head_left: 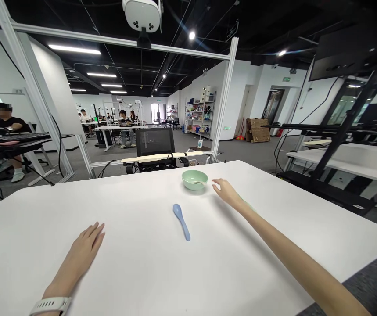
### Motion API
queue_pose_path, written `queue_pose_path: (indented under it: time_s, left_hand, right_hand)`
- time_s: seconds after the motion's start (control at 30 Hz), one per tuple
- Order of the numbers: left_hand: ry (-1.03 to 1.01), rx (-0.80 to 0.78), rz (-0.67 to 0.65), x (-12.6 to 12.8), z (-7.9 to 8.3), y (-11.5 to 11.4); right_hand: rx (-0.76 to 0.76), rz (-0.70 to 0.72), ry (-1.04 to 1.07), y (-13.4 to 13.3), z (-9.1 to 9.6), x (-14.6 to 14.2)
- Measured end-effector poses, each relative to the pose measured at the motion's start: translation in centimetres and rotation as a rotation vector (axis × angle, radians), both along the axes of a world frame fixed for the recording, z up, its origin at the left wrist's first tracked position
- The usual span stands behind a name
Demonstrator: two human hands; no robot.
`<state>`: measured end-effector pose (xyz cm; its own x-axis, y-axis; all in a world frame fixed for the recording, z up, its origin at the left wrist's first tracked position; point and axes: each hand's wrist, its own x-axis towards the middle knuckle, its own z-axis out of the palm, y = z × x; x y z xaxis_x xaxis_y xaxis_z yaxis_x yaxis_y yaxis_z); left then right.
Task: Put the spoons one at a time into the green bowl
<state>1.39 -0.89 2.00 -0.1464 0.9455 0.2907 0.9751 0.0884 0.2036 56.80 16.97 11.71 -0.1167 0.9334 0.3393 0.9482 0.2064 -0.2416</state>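
My right hand [225, 190] is stretched far out over the white table [142, 272], fingers apart and holding nothing, just right of a pale green bowl [194, 179] without touching it. A blue spoon [181, 221] lies on the table nearer to me, between my arms. My left hand [85, 248] rests flat on the table at the left, fingers together and extended, empty. A white watch [50, 305] is on my left wrist.
A black office chair [155, 147] stands beyond the table's far edge inside a white metal frame [224, 96]. Another desk [342, 164] stands at right. People sit at desks at left and far back. Cardboard boxes and shelves line the far wall.
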Motion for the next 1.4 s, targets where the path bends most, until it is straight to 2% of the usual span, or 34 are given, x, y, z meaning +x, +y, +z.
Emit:
queue_pose_path:
  time_s: [0.1,0.2,0.3,0.37,0.5,0.63,0.7,0.8,0.9,1.07,1.17,1.23,1.33,1.4]
  left_hand:
    - [-0.002,0.004,0.000,-0.3,-0.5,0.1]
    - [-0.002,0.022,-0.004,-0.7,-1.0,0.2]
    - [0.000,0.024,-0.003,-0.9,-1.2,0.2]
    - [0.001,0.028,0.000,-0.9,-1.2,0.2]
    - [0.004,0.048,-0.001,-1.0,-1.3,0.4]
    - [-0.002,0.034,0.006,-1.0,-1.2,0.4]
    - [-0.002,0.039,0.009,-0.8,-1.0,0.4]
    - [0.000,0.054,0.005,-0.5,-0.6,0.3]
    - [-0.010,0.056,0.003,-0.3,-0.3,0.2]
    - [-0.025,0.097,-0.002,-0.2,-0.5,0.2]
    - [-0.031,0.090,-0.002,-0.1,-0.5,0.1]
    - [-0.034,0.075,0.002,-0.1,-0.4,0.1]
    - [-0.031,0.048,0.005,-0.1,-0.4,0.2]
    - [-0.024,0.048,0.005,-0.3,-0.7,0.3]
  right_hand:
    - [-0.045,0.051,0.006,-2.0,-3.2,2.3]
    - [-0.097,0.077,0.012,-3.4,-5.6,3.4]
    - [-0.098,0.082,0.028,-4.0,-6.7,3.8]
    - [-0.100,0.089,0.038,-4.0,-6.6,3.9]
    - [-0.049,0.070,0.081,-2.8,-4.6,3.0]
    - [0.048,0.032,0.114,0.0,-0.4,-0.1]
    - [0.005,0.035,0.060,1.6,1.8,-2.1]
    - [-0.168,0.024,-0.044,4.0,3.9,-4.8]
    - [-0.243,-0.007,-0.088,5.8,4.4,-6.8]
    - [-0.279,-0.027,-0.134,7.3,3.9,-8.5]
    - [-0.217,-0.048,-0.146,7.0,4.2,-8.0]
    - [-0.161,-0.068,-0.150,6.2,4.6,-6.6]
    - [-0.106,-0.100,-0.150,4.0,4.9,-3.0]
    - [-0.102,-0.134,-0.151,2.2,4.3,-0.1]
